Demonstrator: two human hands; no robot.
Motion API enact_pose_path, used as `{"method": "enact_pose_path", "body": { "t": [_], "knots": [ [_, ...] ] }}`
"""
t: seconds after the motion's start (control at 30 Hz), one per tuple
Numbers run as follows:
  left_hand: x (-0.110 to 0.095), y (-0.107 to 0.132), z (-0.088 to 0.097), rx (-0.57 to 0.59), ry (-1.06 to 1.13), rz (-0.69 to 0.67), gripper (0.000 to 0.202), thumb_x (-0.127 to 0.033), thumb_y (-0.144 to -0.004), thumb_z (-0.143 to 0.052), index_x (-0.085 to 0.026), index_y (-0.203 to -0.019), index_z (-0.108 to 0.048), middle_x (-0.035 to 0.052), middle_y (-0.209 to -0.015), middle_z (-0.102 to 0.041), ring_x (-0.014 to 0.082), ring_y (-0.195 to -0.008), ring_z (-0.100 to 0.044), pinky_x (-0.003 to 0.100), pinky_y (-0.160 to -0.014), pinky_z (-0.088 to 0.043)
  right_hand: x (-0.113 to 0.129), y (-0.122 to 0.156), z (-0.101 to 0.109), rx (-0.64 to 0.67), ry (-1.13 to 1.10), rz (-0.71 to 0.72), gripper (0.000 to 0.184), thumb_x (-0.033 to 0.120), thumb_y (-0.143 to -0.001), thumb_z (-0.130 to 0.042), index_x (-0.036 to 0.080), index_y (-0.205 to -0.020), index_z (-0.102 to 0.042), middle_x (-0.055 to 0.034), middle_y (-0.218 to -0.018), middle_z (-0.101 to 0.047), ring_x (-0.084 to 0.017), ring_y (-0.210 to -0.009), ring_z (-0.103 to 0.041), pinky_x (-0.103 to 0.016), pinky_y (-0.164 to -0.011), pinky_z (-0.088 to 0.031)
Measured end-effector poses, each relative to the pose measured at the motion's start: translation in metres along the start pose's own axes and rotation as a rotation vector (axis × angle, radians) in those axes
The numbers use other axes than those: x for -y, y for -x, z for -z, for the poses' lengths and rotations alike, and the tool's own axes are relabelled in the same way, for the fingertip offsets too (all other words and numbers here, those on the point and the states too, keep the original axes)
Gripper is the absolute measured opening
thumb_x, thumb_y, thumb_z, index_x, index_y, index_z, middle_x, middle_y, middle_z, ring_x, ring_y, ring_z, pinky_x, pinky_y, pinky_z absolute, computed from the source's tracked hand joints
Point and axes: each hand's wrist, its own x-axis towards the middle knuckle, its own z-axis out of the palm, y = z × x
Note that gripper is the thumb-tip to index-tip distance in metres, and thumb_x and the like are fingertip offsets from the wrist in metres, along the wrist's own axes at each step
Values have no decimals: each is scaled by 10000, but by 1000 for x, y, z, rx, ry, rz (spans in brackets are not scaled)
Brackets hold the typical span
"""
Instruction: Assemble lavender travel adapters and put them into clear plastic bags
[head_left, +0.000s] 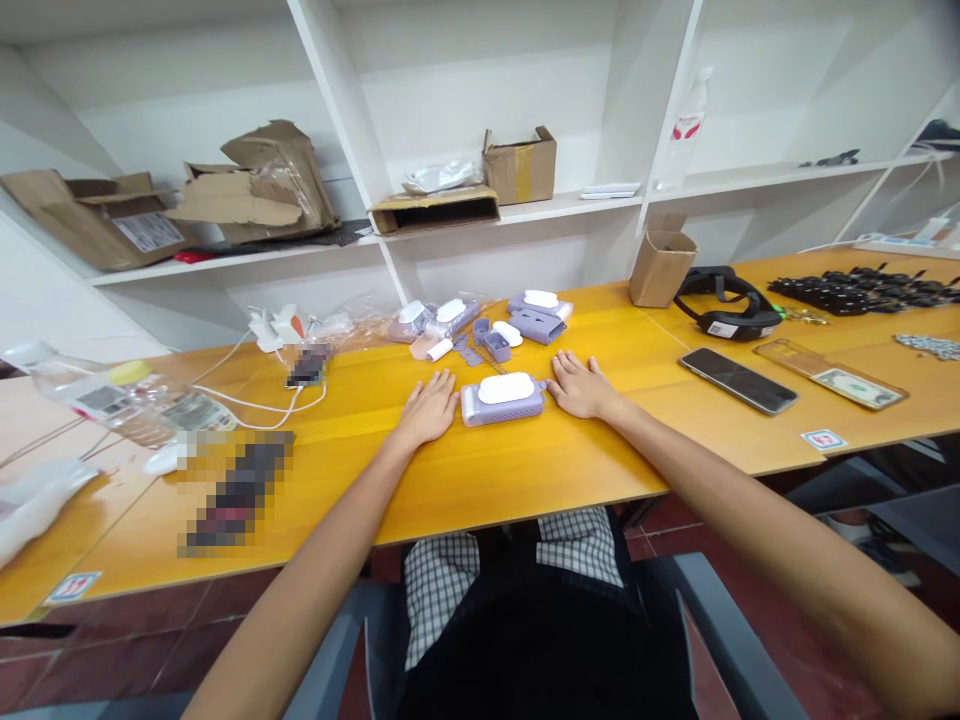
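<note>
Palm down on the yellow wooden table, my left hand lies flat with its fingers stretched forward. Just to its right sits a lilac plastic case with a white oval top. On the other side of that case my right hand also rests flat, its fingers spread and close to the case's right end. Neither hand holds anything. Behind the case are small lilac parts, a white oval piece, a lilac shell and several similar lilac-and-white units, some in clear plastic.
At right are a phone, a banknote in a case, a black headset and a cardboard box. Plastic bottles, white cables and pixelated items lie left. Shelves with boxes stand behind.
</note>
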Motion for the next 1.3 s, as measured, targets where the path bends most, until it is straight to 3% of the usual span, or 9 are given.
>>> {"method": "enact_pose_path", "body": {
  "t": [0.5, 0.67, 0.8, 0.93, 1.0, 1.13, 1.3],
  "knots": [
    [-4, -1, 1, 39, -48, -11, 637, -378, -1090, -206, -125, -1658, -343, 130, -1750, -269, 270, -1649, -214, 553, -1333, -194, 0, -1, 4, 35, 10, -21, 751, 523, -1073, -177, 105, -1693, -257, -170, -1780, -170, -324, -1662, -122, -641, -1309, -92],
    [-2, -2, -4, 2, -9, -27, 626, -370, -1087, -228, -127, -1648, -365, 145, -1744, -283, 295, -1646, -225, 593, -1325, -184, -3, 0, 0, -5, 9, 8, 777, 550, -1064, -204, 82, -1680, -284, -195, -1769, -195, -373, -1652, -146, -687, -1289, -118],
    [2, -2, -9, -20, 42, -88, 617, -377, -1089, -239, -143, -1642, -380, 147, -1741, -298, 310, -1642, -236, 608, -1317, -198, -1, 4, -1, -42, 9, 67, 772, 499, -1057, -251, 23, -1663, -296, -227, -1748, -237, -383, -1640, -196, -647, -1306, -142],
    [7, -3, -10, -64, 94, -152, 608, -363, -1074, -299, -158, -1638, -394, 128, -1735, -333, 301, -1641, -244, 562, -1325, -213, 3, 11, 1, -124, 27, 192, 770, 441, -1029, -370, 41, -1679, -266, -206, -1753, -233, -380, -1643, -185, -644, -1318, -41],
    [8, -5, -8, -83, 153, -241, 582, -345, -1060, -338, -177, -1602, -464, 112, -1694, -423, 291, -1610, -327, 540, -1315, -257, 2, 12, 2, -92, -28, 294, 830, 469, -999, -453, 67, -1694, -243, -189, -1754, -240, -383, -1636, -213, -647, -1319, -29],
    [4, -9, -4, -161, 305, -452, 457, -288, -1036, -380, -228, -1330, -726, 87, -1429, -693, 257, -1366, -600, 469, -1215, -428, -6, 6, 4, -15, -262, 385, 947, 479, -901, -625, 130, -1702, -262, -156, -1731, -324, -387, -1585, -352, -611, -1313, -208],
    [-2, -13, -5, -196, 331, -477, 374, -194, -969, -456, -240, -1089, -807, 90, -1265, -749, 265, -1201, -646, 484, -1127, -494, -17, -7, 12, 19, -520, 467, 766, 310, -860, -640, 154, -1596, -497, -130, -1633, -510, -338, -1502, -496, -552, -1262, -368]
  ]
}}
